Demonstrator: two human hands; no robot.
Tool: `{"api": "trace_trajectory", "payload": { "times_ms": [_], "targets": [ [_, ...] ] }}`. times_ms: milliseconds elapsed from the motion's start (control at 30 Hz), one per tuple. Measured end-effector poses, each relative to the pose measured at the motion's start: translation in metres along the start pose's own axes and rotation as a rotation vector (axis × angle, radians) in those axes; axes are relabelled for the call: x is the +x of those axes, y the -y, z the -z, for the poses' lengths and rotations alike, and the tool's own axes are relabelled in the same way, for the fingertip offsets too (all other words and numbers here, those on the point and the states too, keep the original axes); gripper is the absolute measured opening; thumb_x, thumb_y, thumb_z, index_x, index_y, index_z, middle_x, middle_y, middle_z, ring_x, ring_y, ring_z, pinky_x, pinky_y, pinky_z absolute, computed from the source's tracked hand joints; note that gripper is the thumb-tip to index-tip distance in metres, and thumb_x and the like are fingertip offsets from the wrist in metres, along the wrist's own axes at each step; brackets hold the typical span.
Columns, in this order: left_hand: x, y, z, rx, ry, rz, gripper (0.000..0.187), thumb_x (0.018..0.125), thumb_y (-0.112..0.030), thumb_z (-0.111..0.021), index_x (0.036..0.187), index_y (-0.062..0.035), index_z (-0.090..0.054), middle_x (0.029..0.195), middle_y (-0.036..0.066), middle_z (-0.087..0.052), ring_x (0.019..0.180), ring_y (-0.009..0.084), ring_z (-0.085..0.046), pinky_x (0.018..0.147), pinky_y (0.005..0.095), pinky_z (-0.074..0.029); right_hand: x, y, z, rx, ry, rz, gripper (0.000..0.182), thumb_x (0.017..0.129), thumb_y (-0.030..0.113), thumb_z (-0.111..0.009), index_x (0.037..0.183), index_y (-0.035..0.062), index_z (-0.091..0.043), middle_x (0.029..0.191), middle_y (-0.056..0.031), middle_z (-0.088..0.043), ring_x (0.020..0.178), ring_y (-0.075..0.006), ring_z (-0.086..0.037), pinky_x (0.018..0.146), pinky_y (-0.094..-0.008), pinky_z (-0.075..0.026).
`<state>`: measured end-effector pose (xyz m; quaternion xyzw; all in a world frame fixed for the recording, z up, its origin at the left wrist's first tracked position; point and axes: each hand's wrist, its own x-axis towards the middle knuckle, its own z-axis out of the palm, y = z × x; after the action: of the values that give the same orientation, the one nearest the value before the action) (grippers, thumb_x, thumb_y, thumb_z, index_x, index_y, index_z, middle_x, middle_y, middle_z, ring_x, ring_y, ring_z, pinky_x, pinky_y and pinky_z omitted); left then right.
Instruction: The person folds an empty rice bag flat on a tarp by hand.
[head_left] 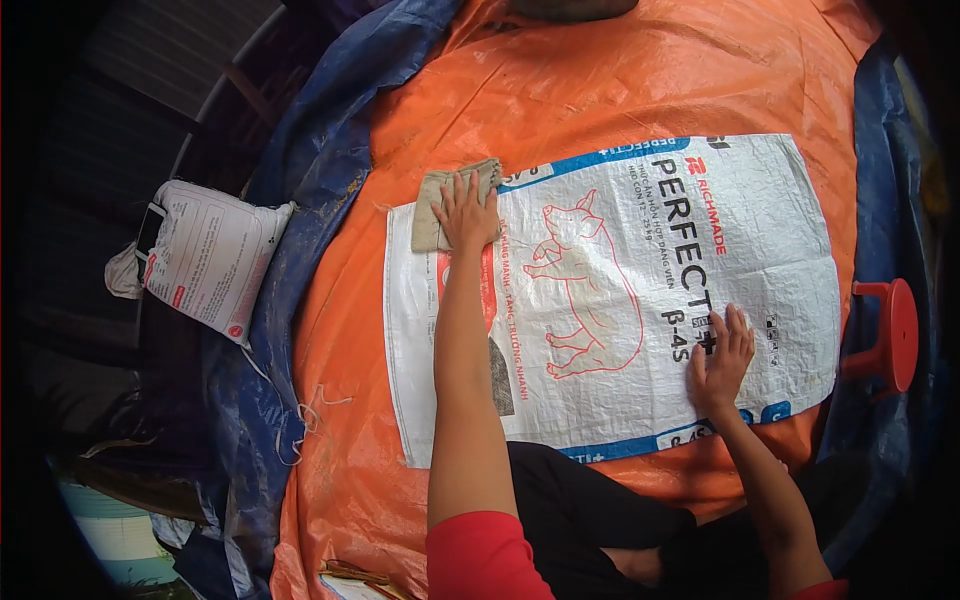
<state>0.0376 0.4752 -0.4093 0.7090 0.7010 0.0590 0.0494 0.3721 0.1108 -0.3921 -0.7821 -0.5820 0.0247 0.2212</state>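
A white feed sack with blue edges, a red pig outline and black lettering lies flat in front of me. My left hand rests palm down with its fingers spread on a beige folded cloth. That cloth covers the sack's upper left corner. Toward the sack's right side, my right hand lies on the printed surface, fingers stretched out, with nothing in it.
An orange tarp spreads beneath the sack, bordered by a blue tarp. At the left is a filled white bag. A red plastic stool stands at the right. Loose string trails over the tarp.
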Motion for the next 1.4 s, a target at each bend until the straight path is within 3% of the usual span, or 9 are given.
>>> {"api": "trace_trajectory", "payload": {
  "times_ms": [200,433,533,733,900,967,1100,1233,1400],
  "targets": [
    [-0.013,0.081,0.016,0.113,-0.017,0.173,0.066,0.102,-0.054,-0.036,0.162,-0.0263,-0.026,0.17,0.007,-0.015,0.156,0.0346,-0.012,0.123,0.0579,-0.002,0.0,-0.002,0.0,0.019,0.001,-0.002,0.06,0.084,0.023,-0.062,0.14,0.0076,-0.051,0.155,-0.0185,-0.039,0.148,-0.0372,-0.031,0.122,-0.0552,-0.014],
    [-0.019,0.066,0.03,0.004,0.052,0.185,0.063,0.105,-0.05,-0.034,0.162,-0.0267,-0.023,0.169,0.011,-0.015,0.154,0.0413,-0.011,0.122,0.061,-0.004,0.0,0.0,0.002,0.044,0.01,-0.022,0.059,0.083,0.023,-0.063,0.14,0.0077,-0.051,0.155,-0.0185,-0.039,0.148,-0.037,-0.03,0.122,-0.0559,-0.014],
    [-0.042,0.017,0.023,-0.094,0.092,-0.049,0.062,0.105,-0.048,-0.035,0.162,-0.027,-0.022,0.169,0.012,-0.014,0.154,0.0424,-0.01,0.122,0.0623,-0.002,0.002,0.002,0.004,0.049,0.012,-0.021,0.06,0.083,0.022,-0.063,0.14,0.0075,-0.051,0.155,-0.0187,-0.039,0.148,-0.0372,-0.03,0.122,-0.056,-0.014],
    [-0.12,-0.142,0.014,-0.309,0.26,-0.598,0.064,0.105,-0.05,-0.038,0.162,-0.0286,-0.021,0.169,0.016,-0.01,0.154,0.0458,-0.006,0.118,0.0683,-0.001,0.002,0.004,0.004,0.041,0.011,-0.017,0.059,0.083,0.023,-0.063,0.139,0.0073,-0.051,0.155,-0.0194,-0.039,0.148,-0.0379,-0.03,0.122,-0.0558,-0.014],
    [-0.128,-0.221,-0.017,-0.273,0.075,-0.798,0.072,0.098,-0.044,-0.056,0.161,-0.0267,-0.025,0.17,0.015,-0.009,0.155,0.0438,-0.002,0.117,0.0707,-0.002,0.001,0.002,0.003,0.043,-0.002,-0.008,0.059,0.084,0.025,-0.063,0.14,0.0087,-0.051,0.154,-0.019,-0.04,0.147,-0.0374,-0.031,0.121,-0.056,-0.015],
    [-0.111,-0.225,-0.02,-0.25,0.044,-0.785,0.073,0.094,-0.043,-0.061,0.159,-0.0269,-0.032,0.17,0.01,-0.013,0.155,0.0403,-0.007,0.117,0.0703,-0.002,0.002,0.003,0.005,0.037,0.02,-0.03,0.06,0.084,0.025,-0.064,0.14,0.0093,-0.051,0.154,-0.019,-0.04,0.147,-0.0374,-0.031,0.122,-0.0559,-0.015],
    [-0.076,-0.188,-0.023,-0.23,-0.015,-0.572,0.066,0.098,-0.044,-0.055,0.159,-0.0282,-0.032,0.169,0.005,-0.019,0.156,0.0356,-0.011,0.119,0.0671,-0.002,0.001,0.004,0.006,0.054,0.028,-0.031,0.06,0.084,0.026,-0.064,0.14,0.0095,-0.052,0.153,-0.0194,-0.04,0.147,-0.0374,-0.031,0.122,-0.0559,-0.014],
    [-0.038,-0.1,-0.017,-0.081,-0.006,-0.268,0.064,0.102,-0.052,-0.042,0.159,-0.0278,-0.031,0.169,0.006,-0.02,0.155,0.0345,-0.013,0.12,0.0655,-0.001,0.002,0.003,0.006,0.057,0.023,-0.025,0.059,0.084,0.026,-0.064,0.139,0.0096,-0.052,0.153,-0.0195,-0.04,0.147,-0.0375,-0.031,0.122,-0.0559,-0.014],
    [-0.028,0.028,0.017,0.064,0.064,0.14,0.065,0.103,-0.054,-0.036,0.161,-0.0282,-0.024,0.17,0.003,-0.016,0.156,0.0329,-0.012,0.12,0.0658,-0.004,0.002,0.004,0.008,0.064,0.019,-0.03,0.059,0.084,0.026,-0.064,0.139,0.0093,-0.052,0.153,-0.0193,-0.04,0.147,-0.0375,-0.031,0.122,-0.0562,-0.014]
  ]
}}
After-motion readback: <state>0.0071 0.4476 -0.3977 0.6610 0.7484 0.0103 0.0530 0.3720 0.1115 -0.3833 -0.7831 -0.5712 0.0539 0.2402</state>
